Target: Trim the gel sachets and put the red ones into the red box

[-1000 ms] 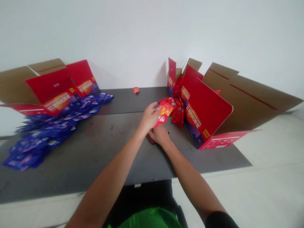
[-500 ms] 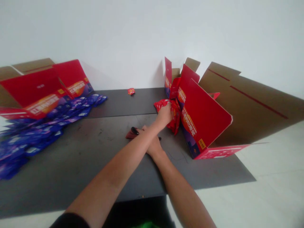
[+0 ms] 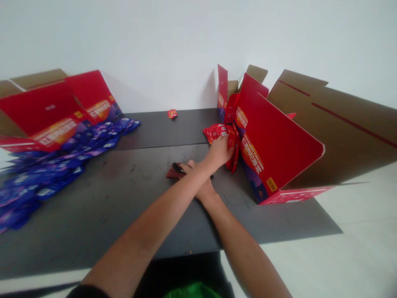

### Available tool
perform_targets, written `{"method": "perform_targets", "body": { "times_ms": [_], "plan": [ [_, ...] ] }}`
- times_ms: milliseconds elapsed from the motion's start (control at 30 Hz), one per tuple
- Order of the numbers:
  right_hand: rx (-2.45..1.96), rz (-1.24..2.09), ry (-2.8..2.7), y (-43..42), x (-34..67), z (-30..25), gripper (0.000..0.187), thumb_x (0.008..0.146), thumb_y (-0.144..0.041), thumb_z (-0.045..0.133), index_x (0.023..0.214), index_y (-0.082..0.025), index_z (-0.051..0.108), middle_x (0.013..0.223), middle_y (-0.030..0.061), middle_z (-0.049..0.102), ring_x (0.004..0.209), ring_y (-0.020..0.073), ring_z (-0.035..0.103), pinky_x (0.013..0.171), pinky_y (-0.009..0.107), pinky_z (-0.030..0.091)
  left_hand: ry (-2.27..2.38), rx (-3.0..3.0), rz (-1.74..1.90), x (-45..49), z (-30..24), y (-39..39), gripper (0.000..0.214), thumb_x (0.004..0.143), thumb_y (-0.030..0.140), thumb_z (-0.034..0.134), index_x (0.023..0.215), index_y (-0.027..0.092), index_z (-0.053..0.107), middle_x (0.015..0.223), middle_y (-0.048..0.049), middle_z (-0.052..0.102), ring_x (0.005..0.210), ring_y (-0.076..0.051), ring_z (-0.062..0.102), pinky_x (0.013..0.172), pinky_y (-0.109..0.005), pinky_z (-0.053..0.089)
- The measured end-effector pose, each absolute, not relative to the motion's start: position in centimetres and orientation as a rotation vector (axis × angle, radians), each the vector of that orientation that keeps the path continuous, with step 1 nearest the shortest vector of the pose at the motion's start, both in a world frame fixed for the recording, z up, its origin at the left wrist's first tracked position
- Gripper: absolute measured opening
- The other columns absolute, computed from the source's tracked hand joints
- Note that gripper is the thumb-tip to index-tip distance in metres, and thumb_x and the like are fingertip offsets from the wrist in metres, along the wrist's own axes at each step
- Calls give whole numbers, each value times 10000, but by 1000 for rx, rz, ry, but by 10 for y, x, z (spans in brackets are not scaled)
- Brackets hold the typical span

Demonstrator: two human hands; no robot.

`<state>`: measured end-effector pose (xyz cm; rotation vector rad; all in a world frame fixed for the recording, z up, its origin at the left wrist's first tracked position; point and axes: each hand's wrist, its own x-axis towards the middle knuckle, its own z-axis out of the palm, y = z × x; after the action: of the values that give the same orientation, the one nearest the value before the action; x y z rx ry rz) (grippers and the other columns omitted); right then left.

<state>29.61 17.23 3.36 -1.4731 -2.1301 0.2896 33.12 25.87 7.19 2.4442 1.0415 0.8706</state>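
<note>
My left hand (image 3: 218, 151) reaches across my right forearm to a heap of red packets (image 3: 216, 131) that spills from an open red box (image 3: 276, 142). Its fingers curl onto the packets at the box mouth. My right hand (image 3: 194, 171) lies mostly hidden under the left forearm, on the dark table (image 3: 124, 207). It is closed around a black marker (image 3: 177, 167), whose tip rests over a dark red packet (image 3: 170, 174) flat on the table.
A spread of purple packets (image 3: 62, 161) covers the table's left side, below another open red box (image 3: 46, 118). One lone red packet (image 3: 172, 113) lies at the back by the white wall. Brown cardboard flaps (image 3: 344, 132) stand at the right.
A second ago both hands held a red and yellow packet above the table. The left hand has since gone right onto the red heap, and the right hand has dropped to the table with the marker.
</note>
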Motion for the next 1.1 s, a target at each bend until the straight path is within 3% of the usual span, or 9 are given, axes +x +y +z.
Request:
{"method": "perform_targets", "body": {
  "times_ms": [167, 733, 867, 1000, 1100],
  "plan": [
    [-1549, 219, -2179, 174, 294, 32, 441, 1023, -380, 493, 1446, -268, 547, 1151, 83, 580, 934, 223, 509, 897, 362, 388, 1026, 2417, 863, 320, 68, 251, 445, 892, 138, 589, 1332, 73, 582, 1218, -205, 656, 1191, -315, 614, 1045, -438, 475],
    [-1603, 121, -2228, 176, 288, 25, 470, 1005, -327, 512, 1452, -181, 514, 1209, 112, 586, 1032, 261, 523, 957, 399, 408, 1010, 2271, 937, 314, 61, 239, 407, 913, 158, 626, 1316, 109, 595, 1128, -145, 692, 1074, -258, 655, 986, -382, 498],
    [-1580, 150, -2204, 170, 287, 34, 452, 1012, -335, 504, 1438, -189, 532, 1220, 120, 603, 1043, 257, 549, 969, 393, 421, 1050, 2213, 1130, 304, 75, 243, 268, 1019, 237, 501, 1255, 153, 597, 1198, -139, 636, 1123, -224, 616, 1017, -353, 465],
    [-1593, 230, -2095, 166, 286, 42, 370, 993, -336, 523, 1324, -212, 632, 1186, 113, 644, 1059, 259, 573, 895, 355, 463, 1247, 2141, 1464, 276, 97, 285, 262, 1079, 307, 351, 1066, 195, 588, 1092, -98, 633, 1087, -197, 581, 992, -311, 438],
    [-1589, 215, -2052, 167, 282, 42, 377, 964, -350, 574, 1315, -239, 657, 1108, 94, 648, 1030, 254, 573, 868, 348, 475, 1590, 2291, 1257, 244, 103, 335, 353, 1092, 294, 221, 1109, 196, 560, 1140, -106, 625, 1113, -201, 562, 998, -318, 417]
  ]
}}
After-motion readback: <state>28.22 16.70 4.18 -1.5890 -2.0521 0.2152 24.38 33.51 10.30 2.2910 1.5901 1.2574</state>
